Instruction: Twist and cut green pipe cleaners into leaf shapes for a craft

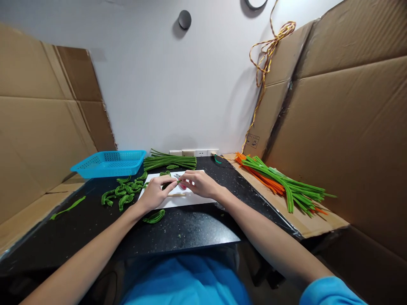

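My left hand (155, 194) and my right hand (202, 184) meet over a white sheet (199, 200). Both are closed, fingertips pinching a small dark green pipe cleaner piece (165, 185) between them; its exact shape is mostly hidden by the fingers. Behind the fingers lie pliers (182, 186) with red on the handles, partly covered. A thin wooden stick (176, 195) rests on the sheet below the hands. Left of my left hand is a pile of bent green pipe cleaner pieces (125, 190). One more curved piece (154, 216) lies by the sheet's near edge.
A blue plastic basket (110, 174) stands at the back left. Straight dark green pipe cleaners (171, 162) lie behind the sheet. Bright green stems (286, 184) and orange stems (270, 185) lie on cardboard at right. Cardboard walls (343, 127) flank the black table (203, 231); a yellow-brown cord (259, 101) hangs behind.
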Available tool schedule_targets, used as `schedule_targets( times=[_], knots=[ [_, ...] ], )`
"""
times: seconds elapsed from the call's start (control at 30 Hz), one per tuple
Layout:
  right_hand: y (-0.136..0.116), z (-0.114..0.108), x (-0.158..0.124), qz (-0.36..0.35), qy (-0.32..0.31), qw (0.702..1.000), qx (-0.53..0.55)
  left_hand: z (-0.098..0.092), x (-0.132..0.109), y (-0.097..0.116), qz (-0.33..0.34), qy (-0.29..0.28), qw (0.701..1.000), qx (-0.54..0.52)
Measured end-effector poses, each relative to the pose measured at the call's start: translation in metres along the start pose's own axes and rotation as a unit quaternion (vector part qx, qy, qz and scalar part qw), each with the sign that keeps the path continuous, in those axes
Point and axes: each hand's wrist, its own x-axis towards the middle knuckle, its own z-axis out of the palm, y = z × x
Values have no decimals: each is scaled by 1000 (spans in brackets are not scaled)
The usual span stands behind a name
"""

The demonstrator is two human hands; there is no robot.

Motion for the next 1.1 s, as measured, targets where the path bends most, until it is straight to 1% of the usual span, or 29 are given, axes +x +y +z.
schedule_targets(
  times=[0.13,0.27,0.37,0.43,0.53,0.6,0.63,0.67,0.7,0.77,0.8,0.83,0.87,0.9,0.93,0.97,1.0,1.03,1.1],
  knots=[
    [0,0,0,-20,1,998,-64,-1,0,3,-7,15,1000,-18],
    [-4,-1,-1,-42,-10,992,-119,-2,1,1,-47,-18,996,-79],
    [-6,-3,-2,-45,1,992,-119,-4,2,-2,-72,-26,990,-120],
    [-7,-4,-2,-40,5,994,-100,-4,3,-3,-71,-31,990,-119],
    [-7,-1,0,-20,10,999,-44,-2,1,-4,-52,-35,994,-87],
    [-8,4,2,15,23,999,34,-3,-1,-3,-20,-9,999,-36],
    [-8,8,4,48,28,994,96,-4,-2,-3,14,3,1000,5],
    [-8,11,6,91,31,980,174,-5,-3,-2,59,6,997,57],
    [-9,15,7,142,28,954,264,-8,-3,-2,110,2,987,115],
    [-9,19,10,232,1,874,427,-13,-4,-1,200,-23,954,221],
    [-9,19,11,261,-15,838,479,-15,-5,-1,230,-34,938,257],
    [-8,18,12,279,-32,813,510,-16,-5,-1,246,-39,928,276],
    [-8,16,12,287,-48,800,524,-16,-5,-2,252,-40,926,279],
    [-8,14,12,290,-62,795,529,-15,-6,-2,250,-37,930,267],
    [-9,11,12,290,-70,796,527,-13,-6,-2,238,-28,940,244],
    [-9,9,11,286,-74,803,518,-11,-6,-3,217,-14,952,214],
    [-10,7,10,274,-69,824,491,-8,-7,-3,190,0,965,182],
    [-10,6,9,249,-55,861,441,-5,-7,-4,160,12,975,155],
    [-9,6,5,153,-12,951,268,-1,-7,-4,103,25,987,121]
  ],
)
